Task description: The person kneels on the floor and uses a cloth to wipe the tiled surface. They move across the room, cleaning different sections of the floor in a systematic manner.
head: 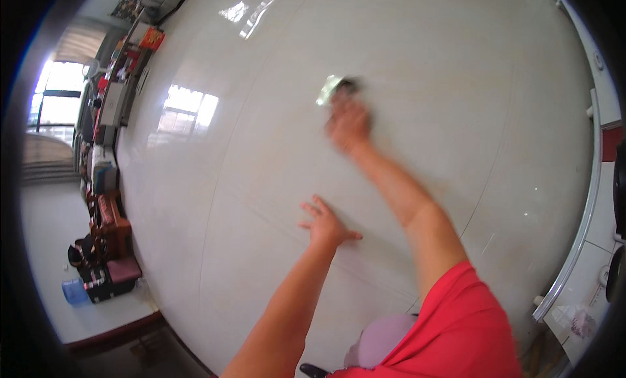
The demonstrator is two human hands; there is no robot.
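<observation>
Glossy pale floor tiles [274, 148] fill the middle of the view. My right hand [349, 124] is stretched far out over them, blurred, with its fingers around a small dark object [347, 86] that I cannot identify. A bright, shiny patch shows just left of that object; whether it is a reflection or part of the thing I cannot tell. Nearer to me, my left hand [326, 225] rests on the tiles with its fingers spread and nothing in it. A red sleeve covers my right upper arm.
Along the left stand a low cabinet [113, 104], a wooden chair [115, 226], a black case [107, 290] and a blue water bottle [75, 292]. A curved metal rail [582, 246] runs along the right. One dark shoe [313, 370] shows at the bottom.
</observation>
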